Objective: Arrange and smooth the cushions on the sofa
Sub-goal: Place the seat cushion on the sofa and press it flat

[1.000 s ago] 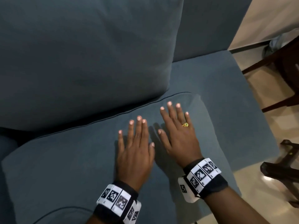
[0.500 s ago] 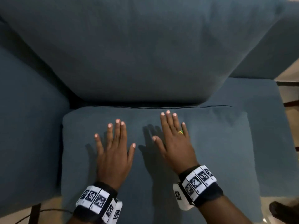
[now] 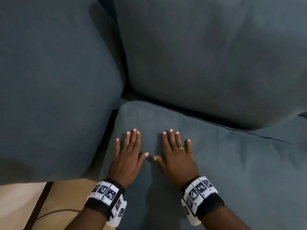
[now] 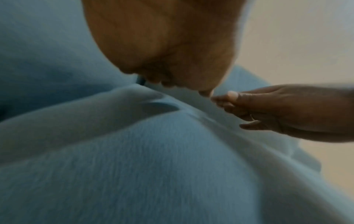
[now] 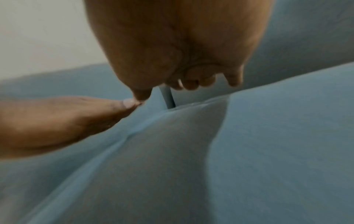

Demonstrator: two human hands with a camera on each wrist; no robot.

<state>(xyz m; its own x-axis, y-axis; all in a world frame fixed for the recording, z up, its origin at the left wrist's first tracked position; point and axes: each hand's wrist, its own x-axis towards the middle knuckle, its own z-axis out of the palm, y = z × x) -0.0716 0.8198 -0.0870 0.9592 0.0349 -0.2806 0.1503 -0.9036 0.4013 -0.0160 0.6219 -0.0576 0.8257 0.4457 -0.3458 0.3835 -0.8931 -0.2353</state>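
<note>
Pressing flat on the blue seat cushion (image 3: 224,163), the left hand (image 3: 127,161) and right hand (image 3: 178,159) lie side by side, fingers straight, thumbs nearly touching. The cushion sits on the sofa below the back cushion (image 3: 207,55), beside another cushion (image 3: 54,88).

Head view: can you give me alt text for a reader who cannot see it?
Both hands, left hand and right hand, lie flat side by side on a blue seat cushion, thumbs nearly meeting. Two back cushions stand behind it; each wrist wears a marker-patterned band.
</note>
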